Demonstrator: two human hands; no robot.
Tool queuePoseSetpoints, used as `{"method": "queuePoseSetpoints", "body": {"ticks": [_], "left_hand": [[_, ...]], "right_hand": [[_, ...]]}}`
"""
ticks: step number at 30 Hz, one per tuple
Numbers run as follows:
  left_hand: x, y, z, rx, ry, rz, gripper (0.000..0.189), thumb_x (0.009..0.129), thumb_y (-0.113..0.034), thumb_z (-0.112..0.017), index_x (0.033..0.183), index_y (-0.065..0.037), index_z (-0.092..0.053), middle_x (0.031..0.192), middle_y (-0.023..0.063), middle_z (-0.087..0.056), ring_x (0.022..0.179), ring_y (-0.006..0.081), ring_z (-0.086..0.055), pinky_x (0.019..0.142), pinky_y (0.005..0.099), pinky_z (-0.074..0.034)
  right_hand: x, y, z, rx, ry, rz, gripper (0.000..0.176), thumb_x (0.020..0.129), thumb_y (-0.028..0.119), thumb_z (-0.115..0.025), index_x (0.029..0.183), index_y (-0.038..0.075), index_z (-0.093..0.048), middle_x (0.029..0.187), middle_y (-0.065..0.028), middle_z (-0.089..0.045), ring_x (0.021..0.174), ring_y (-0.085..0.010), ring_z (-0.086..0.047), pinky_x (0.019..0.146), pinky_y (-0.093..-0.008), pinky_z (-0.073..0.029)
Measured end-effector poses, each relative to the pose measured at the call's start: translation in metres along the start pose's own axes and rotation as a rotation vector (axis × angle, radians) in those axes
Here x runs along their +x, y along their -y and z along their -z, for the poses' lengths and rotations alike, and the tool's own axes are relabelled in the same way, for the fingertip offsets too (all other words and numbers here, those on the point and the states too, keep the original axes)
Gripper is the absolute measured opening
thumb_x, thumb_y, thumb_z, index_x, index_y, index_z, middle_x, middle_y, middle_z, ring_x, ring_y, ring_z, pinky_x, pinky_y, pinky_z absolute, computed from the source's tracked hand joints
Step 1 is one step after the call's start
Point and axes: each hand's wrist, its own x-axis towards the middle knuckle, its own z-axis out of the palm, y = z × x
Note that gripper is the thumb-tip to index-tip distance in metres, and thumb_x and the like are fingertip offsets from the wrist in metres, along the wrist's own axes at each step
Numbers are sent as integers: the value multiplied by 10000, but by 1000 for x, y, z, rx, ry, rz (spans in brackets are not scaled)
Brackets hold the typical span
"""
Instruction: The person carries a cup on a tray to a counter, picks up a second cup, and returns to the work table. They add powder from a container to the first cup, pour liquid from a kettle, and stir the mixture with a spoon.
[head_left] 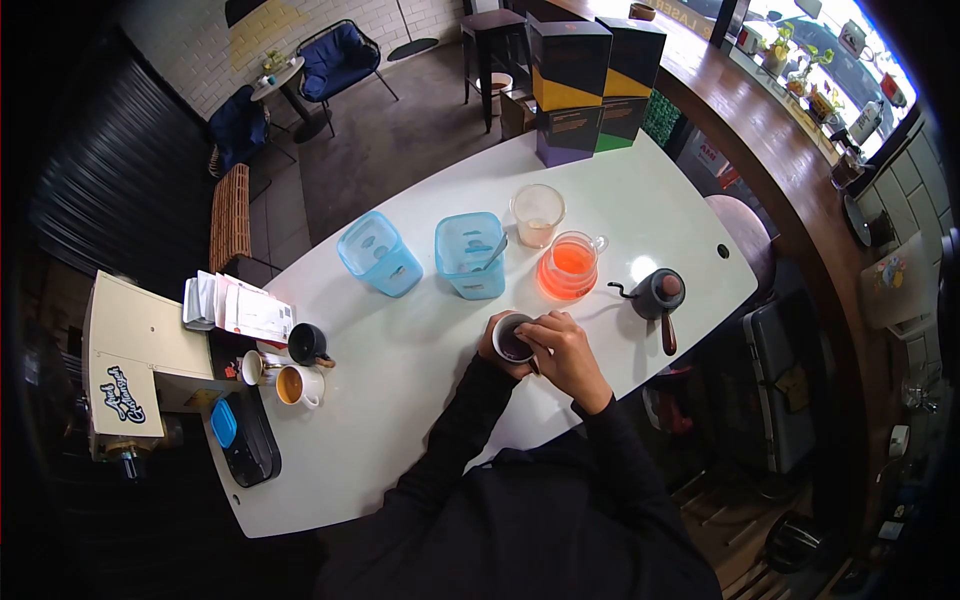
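My left hand (pixel 490 345) is wrapped round a cup (pixel 499 326) with a pale rim and dark purplish contents, close to my body over the table. At the cup's mouth, my right hand (pixel 568 352) is pinched closed; whatever its fingertips hold, if anything, is hidden. Just beyond the cup stands a glass server (pixel 569 272) of orange-red liquid. Behind it is a clear plastic tub (pixel 537 212) with a little liquid. Two light-blue containers (pixel 380 258) stand to the left, the nearer-to-centre one with a spoon (pixel 496 250) leaning in it.
A dark gooseneck kettle (pixel 660 293) with a wooden handle stands at the right. Several boxes (pixel 572 60) are stacked at the table's far end. On the left are mugs (pixel 300 385), a stack of papers (pixel 240 305), a cream machine (pixel 145 330) and a black case (pixel 252 450).
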Motion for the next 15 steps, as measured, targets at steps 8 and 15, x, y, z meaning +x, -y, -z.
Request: {"method": "queuePoseSetpoints", "body": {"ticks": [8,15], "left_hand": [[1,-5,2,91,25,20,843,530,-233,-884,1200,-17,-419,1026,96,-601,929,210,-626,832,334,-520],[0,2,0,24,8,-4,848,529,-230,-885,1202,-18,-415,1032,104,-598,930,212,-623,831,333,-519]], "right_hand": [[1,7,16,-57,124,2,159,746,1,-671,902,20,-690,764,-110,-623,709,-285,-562,693,-375,-438],[0,4,3,-81,-24,-2,156,747,7,-672,901,25,-686,754,-98,-618,708,-277,-564,688,-374,-437]]}}
